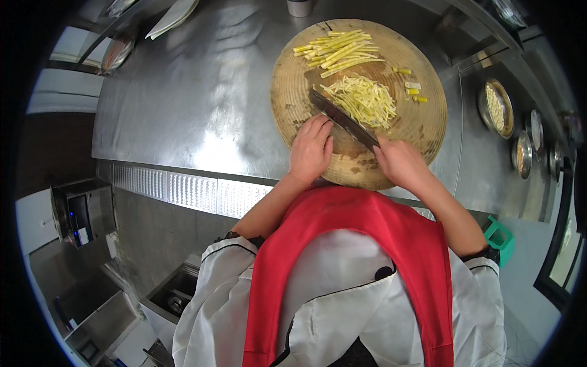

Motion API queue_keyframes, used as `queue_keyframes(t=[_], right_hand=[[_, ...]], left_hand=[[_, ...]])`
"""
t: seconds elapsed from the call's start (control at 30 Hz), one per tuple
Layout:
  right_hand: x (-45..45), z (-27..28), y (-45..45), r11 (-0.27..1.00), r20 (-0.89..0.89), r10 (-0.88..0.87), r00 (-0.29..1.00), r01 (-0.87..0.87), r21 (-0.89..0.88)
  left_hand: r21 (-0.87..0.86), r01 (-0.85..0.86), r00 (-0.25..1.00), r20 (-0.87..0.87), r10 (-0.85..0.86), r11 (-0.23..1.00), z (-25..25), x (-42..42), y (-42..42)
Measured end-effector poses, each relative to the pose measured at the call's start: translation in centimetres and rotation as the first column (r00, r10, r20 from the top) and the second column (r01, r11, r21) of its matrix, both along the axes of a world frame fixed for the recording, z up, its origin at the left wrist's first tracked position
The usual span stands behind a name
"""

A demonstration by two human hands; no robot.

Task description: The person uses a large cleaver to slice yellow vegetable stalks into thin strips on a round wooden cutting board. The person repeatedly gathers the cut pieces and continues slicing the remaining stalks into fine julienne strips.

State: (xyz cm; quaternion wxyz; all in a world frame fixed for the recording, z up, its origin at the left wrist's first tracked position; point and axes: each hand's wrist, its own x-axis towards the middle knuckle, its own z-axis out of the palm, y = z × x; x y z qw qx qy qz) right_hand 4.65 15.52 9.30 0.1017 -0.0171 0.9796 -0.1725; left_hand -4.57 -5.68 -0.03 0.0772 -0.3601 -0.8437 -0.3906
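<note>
My right hand [400, 159] grips the handle of a cleaver [344, 118], whose dark blade runs diagonally up to the left over a round wooden chopping block [293, 78]. My left hand [312, 146] lies on the block with fingers bent, its fingertips close against the near side of the blade. Whether a piece is under those fingers is hidden. Just beyond the blade is a heap of thin pale-yellow vegetable shreds [364, 102]. Behind it lies a pile of whole slender yellow-green stalks, seemingly bamboo shoots [341, 49]. Several short cut ends [412, 91] lie apart on the right.
The block stands on a stainless steel worktable [183, 101]. At right are metal bowls, one with pale pieces [495, 108], another with orange-brown bits [522, 155]. A grey cup [300, 8] stands behind the block; white plates [173, 18] are at far left. A green plastic stool [500, 241] is at lower right.
</note>
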Motion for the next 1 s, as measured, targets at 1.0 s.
queue_keyframes(t=[1.0], right_hand=[[1.2,-1.0,5.4,-0.183,0.546,-0.201,0.813,0.516,-0.837]], left_hand=[[0.544,-0.242,0.578,0.746,-0.331,0.803,3.6,-6.0,8.1]])
